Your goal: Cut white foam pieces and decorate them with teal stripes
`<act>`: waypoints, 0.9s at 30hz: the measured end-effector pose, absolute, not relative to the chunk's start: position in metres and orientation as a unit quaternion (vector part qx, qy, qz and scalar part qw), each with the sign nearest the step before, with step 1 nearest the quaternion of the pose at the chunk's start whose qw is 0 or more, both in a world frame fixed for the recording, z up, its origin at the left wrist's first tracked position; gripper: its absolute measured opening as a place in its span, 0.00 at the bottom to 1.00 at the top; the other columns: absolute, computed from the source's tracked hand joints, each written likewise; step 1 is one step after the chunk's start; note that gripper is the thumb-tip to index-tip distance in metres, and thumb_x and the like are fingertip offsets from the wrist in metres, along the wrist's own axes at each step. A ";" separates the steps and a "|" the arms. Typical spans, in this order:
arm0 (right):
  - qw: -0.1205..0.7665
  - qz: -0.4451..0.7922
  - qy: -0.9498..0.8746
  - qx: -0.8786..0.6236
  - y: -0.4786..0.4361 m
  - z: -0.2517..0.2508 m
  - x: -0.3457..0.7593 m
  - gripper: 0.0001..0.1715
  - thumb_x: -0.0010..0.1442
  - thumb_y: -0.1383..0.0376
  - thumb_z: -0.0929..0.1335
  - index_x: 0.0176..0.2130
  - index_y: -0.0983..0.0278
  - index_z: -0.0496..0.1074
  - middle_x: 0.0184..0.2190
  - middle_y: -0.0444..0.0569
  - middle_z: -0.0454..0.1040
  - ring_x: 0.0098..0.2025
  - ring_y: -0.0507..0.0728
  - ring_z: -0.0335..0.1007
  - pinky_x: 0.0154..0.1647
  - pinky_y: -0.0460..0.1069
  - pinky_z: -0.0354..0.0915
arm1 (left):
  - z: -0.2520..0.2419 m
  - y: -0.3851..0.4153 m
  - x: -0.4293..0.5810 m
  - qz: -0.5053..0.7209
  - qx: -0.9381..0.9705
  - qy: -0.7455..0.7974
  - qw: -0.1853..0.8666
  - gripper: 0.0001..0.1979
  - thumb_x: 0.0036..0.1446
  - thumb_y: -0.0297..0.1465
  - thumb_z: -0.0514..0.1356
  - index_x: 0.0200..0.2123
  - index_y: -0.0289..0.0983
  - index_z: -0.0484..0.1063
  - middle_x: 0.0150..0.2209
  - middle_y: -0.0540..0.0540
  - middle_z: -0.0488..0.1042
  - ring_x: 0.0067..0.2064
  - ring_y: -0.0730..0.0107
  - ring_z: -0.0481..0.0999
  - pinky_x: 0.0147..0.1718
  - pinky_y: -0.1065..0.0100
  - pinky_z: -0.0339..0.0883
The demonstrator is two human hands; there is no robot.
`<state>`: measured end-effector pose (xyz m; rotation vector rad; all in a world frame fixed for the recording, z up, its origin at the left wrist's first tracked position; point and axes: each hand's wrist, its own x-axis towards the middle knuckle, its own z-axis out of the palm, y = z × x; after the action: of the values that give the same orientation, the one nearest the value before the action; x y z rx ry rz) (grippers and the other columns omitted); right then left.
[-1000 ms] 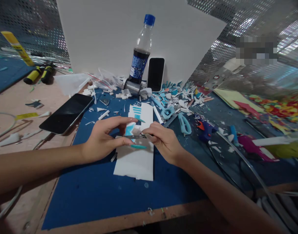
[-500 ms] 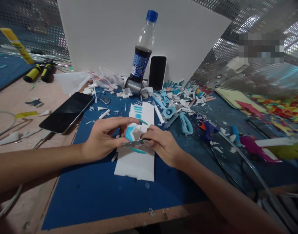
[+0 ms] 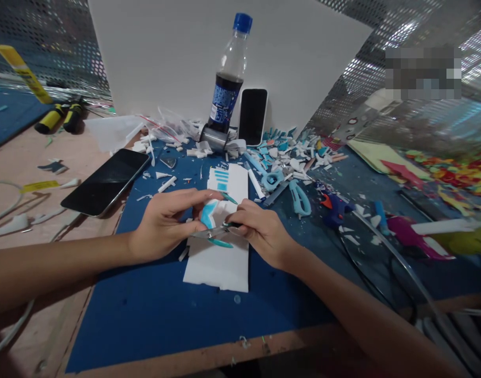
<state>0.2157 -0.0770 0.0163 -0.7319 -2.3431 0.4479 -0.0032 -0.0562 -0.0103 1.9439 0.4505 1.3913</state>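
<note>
My left hand (image 3: 161,223) pinches a small white and light-blue cut piece (image 3: 211,211) between thumb and index finger. Long teal nails extend from those fingers. My right hand (image 3: 260,226) is closed around the dark handle of what look like small scissors (image 3: 211,233). Their metal blades point left, passing just under the piece and close to my left thumb. Below both hands lies a white sheet (image 3: 220,268), with light-blue stripes on its far end. My right fingers partly cover the piece and the scissors' handle.
A blue mat (image 3: 154,315) covers the table. A phone (image 3: 106,181) lies at left. Behind stand a cola bottle (image 3: 225,94) and a white-edged phone (image 3: 253,116), among white and blue scraps (image 3: 291,152). Light-blue scissors (image 3: 299,199) and a blue glue gun (image 3: 337,210) lie at right.
The scissors' blades have turned slightly and look wider, as if parted. Both hands stay in nearly the same place around the piece. The whole view has shifted a little.
</note>
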 end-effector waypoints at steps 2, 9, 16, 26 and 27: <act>0.320 0.170 -0.890 -0.276 -0.077 0.016 0.216 0.23 0.70 0.56 0.54 0.37 0.66 0.69 0.25 0.46 0.64 0.28 0.51 0.56 0.26 0.46 0.54 | -0.010 -0.056 -0.003 0.539 0.750 0.172 0.341 0.21 0.56 0.39 0.63 0.53 0.46 0.72 0.32 0.44 0.77 0.31 0.68 0.74 0.32 0.67 0.71; 0.321 0.173 -0.888 -0.279 -0.075 0.012 0.215 0.23 0.70 0.56 0.54 0.38 0.66 0.69 0.25 0.46 0.64 0.29 0.52 0.56 0.26 0.46 0.53 | -0.009 -0.055 -0.001 0.536 0.759 0.161 0.332 0.22 0.57 0.33 0.64 0.55 0.49 0.70 0.30 0.47 0.76 0.29 0.71 0.73 0.31 0.70 0.70; 0.318 0.175 -0.889 -0.281 -0.076 0.014 0.216 0.23 0.70 0.57 0.53 0.37 0.65 0.68 0.26 0.47 0.65 0.29 0.52 0.57 0.27 0.47 0.55 | -0.009 -0.055 -0.001 0.555 0.754 0.138 0.323 0.23 0.58 0.35 0.63 0.57 0.53 0.66 0.35 0.45 0.78 0.31 0.69 0.74 0.31 0.68 0.71; 0.314 0.143 -0.893 -0.290 -0.077 0.014 0.212 0.24 0.70 0.56 0.52 0.37 0.64 0.68 0.25 0.47 0.65 0.29 0.53 0.56 0.27 0.47 0.54 | -0.010 -0.056 0.000 0.538 0.758 0.156 0.334 0.23 0.58 0.30 0.63 0.57 0.51 0.68 0.34 0.45 0.78 0.30 0.69 0.74 0.30 0.68 0.71; 0.316 0.138 -0.892 -0.292 -0.077 0.014 0.211 0.24 0.70 0.56 0.52 0.37 0.64 0.68 0.24 0.46 0.65 0.28 0.53 0.56 0.27 0.47 0.54 | -0.010 -0.056 0.000 0.537 0.760 0.155 0.333 0.24 0.58 0.30 0.63 0.57 0.52 0.67 0.34 0.45 0.78 0.30 0.69 0.74 0.30 0.68 0.71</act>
<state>0.2114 -0.0769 0.0140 -0.7689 -2.3491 0.3638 0.0002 -0.0560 -0.0101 1.9841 0.4056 1.4016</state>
